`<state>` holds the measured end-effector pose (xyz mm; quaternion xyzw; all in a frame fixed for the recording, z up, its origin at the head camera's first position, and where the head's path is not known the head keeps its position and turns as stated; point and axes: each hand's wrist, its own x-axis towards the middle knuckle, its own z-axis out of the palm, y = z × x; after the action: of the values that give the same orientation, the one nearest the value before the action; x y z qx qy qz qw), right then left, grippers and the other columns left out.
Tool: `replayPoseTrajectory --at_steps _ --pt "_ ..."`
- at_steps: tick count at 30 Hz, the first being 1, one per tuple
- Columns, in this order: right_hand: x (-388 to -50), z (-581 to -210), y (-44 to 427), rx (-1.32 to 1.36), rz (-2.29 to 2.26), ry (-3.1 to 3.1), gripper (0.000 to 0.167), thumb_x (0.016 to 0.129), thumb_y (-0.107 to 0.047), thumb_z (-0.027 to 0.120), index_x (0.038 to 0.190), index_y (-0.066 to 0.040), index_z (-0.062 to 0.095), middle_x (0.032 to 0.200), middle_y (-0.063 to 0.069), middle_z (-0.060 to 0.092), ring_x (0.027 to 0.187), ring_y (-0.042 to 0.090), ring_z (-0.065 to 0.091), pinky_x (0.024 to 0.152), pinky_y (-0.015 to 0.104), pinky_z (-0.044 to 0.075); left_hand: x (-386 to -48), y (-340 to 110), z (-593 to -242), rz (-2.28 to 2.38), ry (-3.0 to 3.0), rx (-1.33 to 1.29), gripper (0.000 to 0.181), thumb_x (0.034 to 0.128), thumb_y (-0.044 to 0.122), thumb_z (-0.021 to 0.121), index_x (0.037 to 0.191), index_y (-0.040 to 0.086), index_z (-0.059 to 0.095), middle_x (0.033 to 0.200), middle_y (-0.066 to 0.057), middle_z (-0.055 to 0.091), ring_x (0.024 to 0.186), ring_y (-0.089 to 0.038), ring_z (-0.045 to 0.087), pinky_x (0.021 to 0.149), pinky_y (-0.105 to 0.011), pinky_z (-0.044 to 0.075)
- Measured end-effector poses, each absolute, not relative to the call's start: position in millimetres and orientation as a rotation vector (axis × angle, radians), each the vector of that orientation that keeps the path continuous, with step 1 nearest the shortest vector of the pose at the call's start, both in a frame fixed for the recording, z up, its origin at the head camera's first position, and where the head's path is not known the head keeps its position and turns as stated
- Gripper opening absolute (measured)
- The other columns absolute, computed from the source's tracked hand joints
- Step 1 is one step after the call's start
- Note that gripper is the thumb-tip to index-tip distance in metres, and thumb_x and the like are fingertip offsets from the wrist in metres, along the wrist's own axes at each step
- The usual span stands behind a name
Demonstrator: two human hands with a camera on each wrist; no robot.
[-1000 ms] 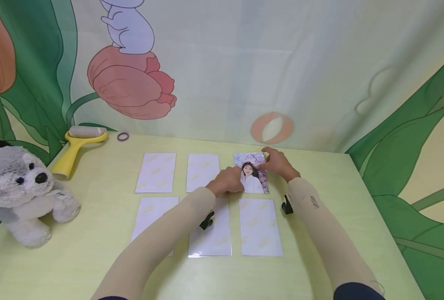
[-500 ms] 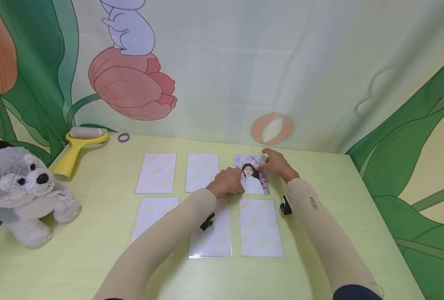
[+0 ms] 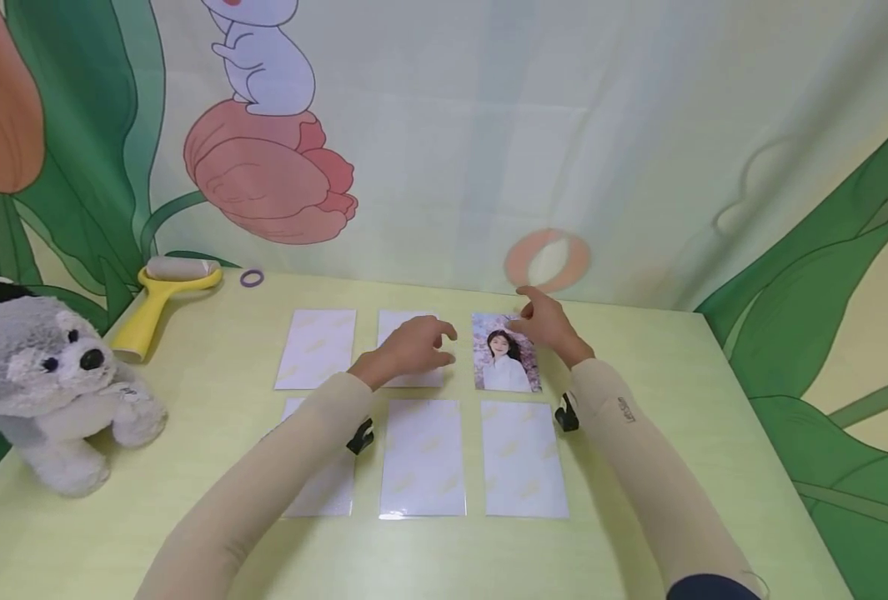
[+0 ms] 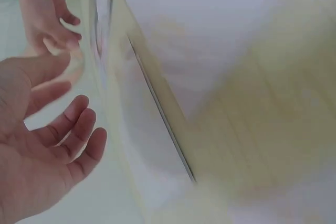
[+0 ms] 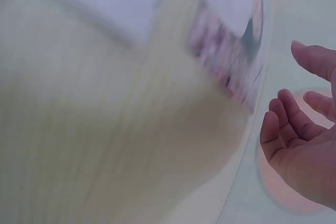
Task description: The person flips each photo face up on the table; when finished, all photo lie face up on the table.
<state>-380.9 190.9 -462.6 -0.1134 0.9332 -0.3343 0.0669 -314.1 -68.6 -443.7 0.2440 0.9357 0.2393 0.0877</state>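
Several white cards with pale yellow marks lie in two rows of three on the table. At the back right, a photo card (image 3: 505, 371) lies face up, with a person in white before pink blossoms. My left hand (image 3: 412, 346) hovers over the back middle card (image 3: 393, 323), covering part of it; its fingers are loosely bent and hold nothing, as the left wrist view also shows. My right hand (image 3: 552, 325) is at the photo card's back right corner, thumb and fingers apart. In the right wrist view its relaxed fingers (image 5: 286, 121) hold nothing; contact with the card cannot be told.
A grey and white plush dog (image 3: 46, 375) sits at the table's left edge. Behind it lie a yellow-handled roller (image 3: 151, 312) and a purple ring (image 3: 252, 278). A printed curtain (image 3: 428, 167) hangs along the back edge.
My left hand has left the photo card and moved left over the back middle card, its fingers opening out. My right hand has shifted slightly up and back. The photo card stays in place.
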Motion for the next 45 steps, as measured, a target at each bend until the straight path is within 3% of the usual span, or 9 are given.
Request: replayPoseTrajectory --at_steps 11,16,20,23,28,33,40,45 --pt "-380 -456 158 -0.430 -1.053 2.711 0.076 0.091 -0.022 0.073 0.154 -0.010 0.033 0.133 0.022 0.057 0.127 0.039 0.052 0.101 0.054 0.046 -309 -133 -444 0.430 2.840 0.634 0.076 0.0875 0.031 0.077 0.153 0.018 0.042 0.147 -0.019 0.047 0.134 -0.039 0.044 0.105 -0.059 0.040" --pt "-382 -459 141 -0.449 -0.983 2.667 0.083 0.089 -0.032 0.076 0.156 -0.016 0.031 0.138 0.017 0.055 0.118 0.036 0.057 0.089 0.048 0.052 -305 -151 -446 0.423 2.812 0.622 0.079 0.0843 0.035 0.080 0.151 0.014 0.044 0.156 -0.024 0.037 0.145 -0.044 0.033 0.110 -0.066 0.033" --pt "-383 -461 129 -0.485 -0.890 2.647 0.087 0.086 -0.035 0.079 0.156 -0.018 0.030 0.138 0.016 0.055 0.109 0.032 0.058 0.080 0.040 0.051 -304 -156 -451 0.410 2.789 0.629 0.081 0.0831 0.040 0.080 0.150 0.011 0.045 0.159 -0.024 0.034 0.148 -0.045 0.029 0.111 -0.068 0.031" --pt "-382 -463 122 -0.506 -0.841 2.643 0.089 0.084 -0.036 0.081 0.156 -0.019 0.031 0.139 0.017 0.055 0.118 0.031 0.056 0.089 0.041 0.050 -303 -157 -454 0.385 2.767 0.640 0.082 0.0823 0.042 0.080 0.150 0.011 0.045 0.160 -0.023 0.031 0.149 -0.045 0.025 0.112 -0.068 0.028" --pt "-384 -465 109 -0.552 -0.731 2.679 0.092 0.081 -0.043 0.081 0.156 -0.020 0.032 0.137 0.014 0.058 0.128 0.034 0.053 0.105 0.053 0.043 -300 -159 -455 0.395 2.704 0.609 0.080 0.0836 0.042 0.079 0.150 0.013 0.046 0.164 -0.020 0.025 0.152 -0.045 0.017 0.115 -0.071 0.019" --pt "-388 -466 97 -0.640 -0.590 2.752 0.094 0.080 -0.049 0.080 0.155 -0.017 0.034 0.136 0.014 0.060 0.134 0.038 0.047 0.108 0.064 0.033 -299 -159 -454 0.401 2.690 0.607 0.079 0.0852 0.042 0.077 0.151 0.013 0.045 0.165 -0.019 0.023 0.153 -0.045 0.014 0.115 -0.071 0.016" --pt "-394 -472 84 -0.631 -0.609 2.774 0.094 0.079 -0.046 0.083 0.154 -0.017 0.036 0.144 0.014 0.056 0.137 0.039 0.042 0.110 0.062 0.033 -302 -158 -455 0.386 2.682 0.582 0.078 0.0863 0.043 0.076 0.152 0.014 0.044 0.165 -0.017 0.022 0.154 -0.043 0.013 0.117 -0.069 0.015" --pt "-393 -469 74 -0.637 -0.653 2.757 0.091 0.080 -0.040 0.083 0.154 -0.014 0.037 0.141 0.017 0.057 0.135 0.038 0.045 0.111 0.057 0.037 -302 -159 -458 0.405 2.667 0.559 0.079 0.0861 0.044 0.076 0.152 0.015 0.043 0.166 -0.016 0.020 0.154 -0.041 0.011 0.117 -0.069 0.015"
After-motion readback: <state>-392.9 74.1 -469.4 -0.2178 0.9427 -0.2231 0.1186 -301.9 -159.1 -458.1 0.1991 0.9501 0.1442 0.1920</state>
